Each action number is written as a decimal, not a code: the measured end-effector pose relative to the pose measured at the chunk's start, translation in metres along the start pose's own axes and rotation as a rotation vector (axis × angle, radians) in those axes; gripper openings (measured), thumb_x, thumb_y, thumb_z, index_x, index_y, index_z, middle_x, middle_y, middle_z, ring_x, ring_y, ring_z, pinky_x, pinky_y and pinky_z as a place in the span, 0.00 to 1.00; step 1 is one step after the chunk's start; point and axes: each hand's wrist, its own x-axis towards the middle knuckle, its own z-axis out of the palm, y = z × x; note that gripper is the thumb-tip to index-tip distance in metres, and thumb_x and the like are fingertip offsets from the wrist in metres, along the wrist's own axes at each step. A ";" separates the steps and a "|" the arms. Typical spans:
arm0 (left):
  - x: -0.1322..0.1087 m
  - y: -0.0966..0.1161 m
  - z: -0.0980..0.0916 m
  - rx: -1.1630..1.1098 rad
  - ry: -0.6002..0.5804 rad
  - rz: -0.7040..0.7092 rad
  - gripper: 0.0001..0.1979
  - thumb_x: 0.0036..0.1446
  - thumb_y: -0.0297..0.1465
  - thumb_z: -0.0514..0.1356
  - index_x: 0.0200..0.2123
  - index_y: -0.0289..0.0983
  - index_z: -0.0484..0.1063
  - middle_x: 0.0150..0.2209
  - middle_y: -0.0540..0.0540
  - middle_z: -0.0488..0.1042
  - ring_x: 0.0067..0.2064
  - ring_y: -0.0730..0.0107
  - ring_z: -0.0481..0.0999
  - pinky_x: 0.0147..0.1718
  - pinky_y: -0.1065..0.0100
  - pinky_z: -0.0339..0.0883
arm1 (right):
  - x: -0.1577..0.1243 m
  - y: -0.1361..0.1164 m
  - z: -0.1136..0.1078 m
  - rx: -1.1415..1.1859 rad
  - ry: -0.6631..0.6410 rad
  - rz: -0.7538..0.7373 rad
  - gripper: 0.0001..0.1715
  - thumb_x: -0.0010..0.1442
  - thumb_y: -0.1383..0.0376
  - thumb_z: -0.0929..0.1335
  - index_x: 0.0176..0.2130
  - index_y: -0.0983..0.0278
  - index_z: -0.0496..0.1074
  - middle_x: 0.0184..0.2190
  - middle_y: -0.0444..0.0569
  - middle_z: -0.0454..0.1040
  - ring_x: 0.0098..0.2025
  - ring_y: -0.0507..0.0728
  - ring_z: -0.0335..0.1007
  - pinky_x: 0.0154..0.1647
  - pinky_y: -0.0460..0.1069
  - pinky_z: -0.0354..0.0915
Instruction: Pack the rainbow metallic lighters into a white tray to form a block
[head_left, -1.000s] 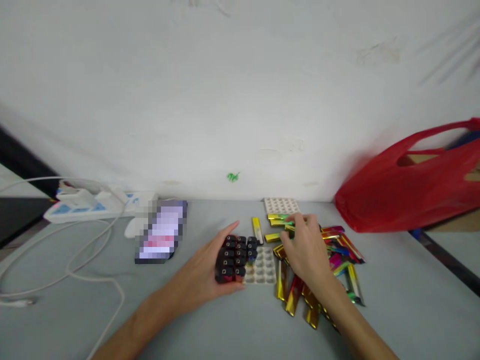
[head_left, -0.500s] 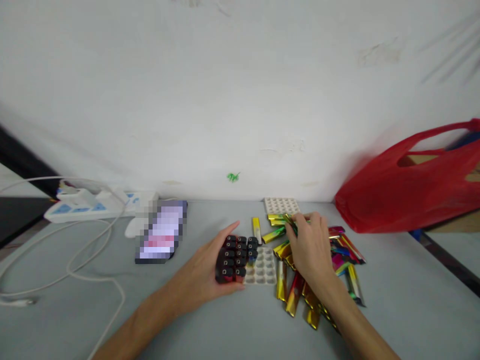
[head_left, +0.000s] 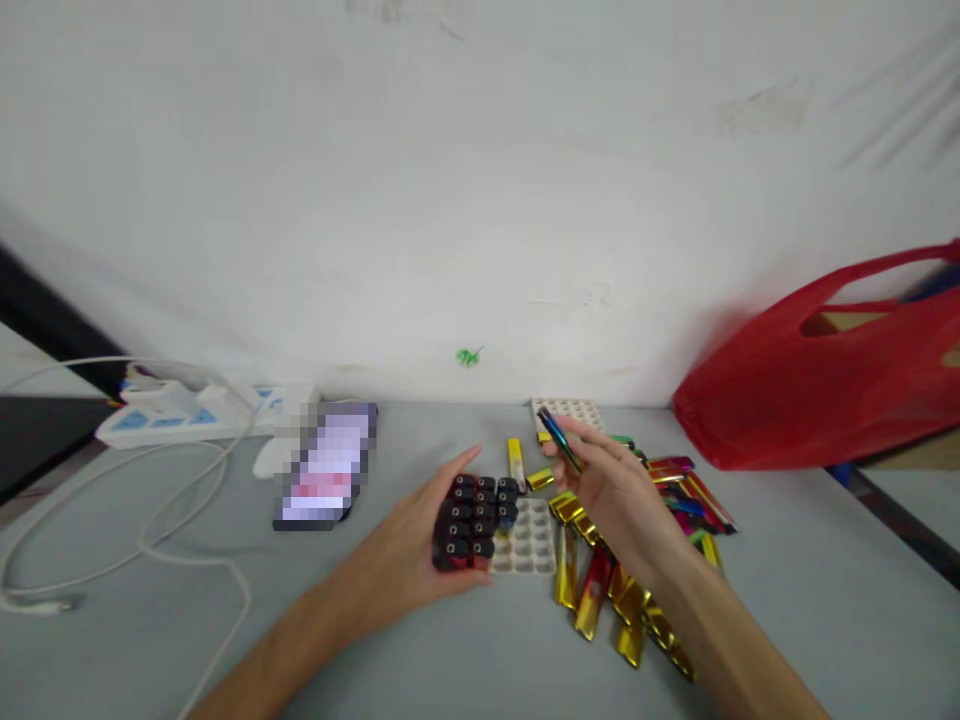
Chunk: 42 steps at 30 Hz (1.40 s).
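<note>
Lifted from the pile [head_left: 595, 595], one stick [head_left: 559, 438] is pinched in the right hand [head_left: 619, 490]; the left hand [head_left: 412, 545] spreads wide around black caps [head_left: 461, 512] at the tray [head_left: 534, 535]. Carrying seems in hand; placing calls for careful aim.

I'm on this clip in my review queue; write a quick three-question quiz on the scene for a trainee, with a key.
1. True or false: the left hand is inside the red bag.
2. Fill in: a shiny stick is held in the ____ hand.
3. Which device lies on the table between the power strip and the left hand?

Key
1. False. It curves around the black-topped pieces standing in the near tray.
2. Right: the right hand has the stick in its fingers.
3. The phone, its screen pixelated.
</note>
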 end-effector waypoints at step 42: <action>-0.001 0.001 0.000 -0.019 0.014 0.040 0.62 0.56 0.31 0.79 0.81 0.56 0.44 0.70 0.43 0.72 0.66 0.49 0.77 0.71 0.50 0.68 | -0.014 0.023 0.017 -0.034 -0.218 0.166 0.34 0.66 0.40 0.66 0.22 0.57 0.54 0.19 0.34 0.43 0.22 0.50 0.32 0.21 0.49 0.35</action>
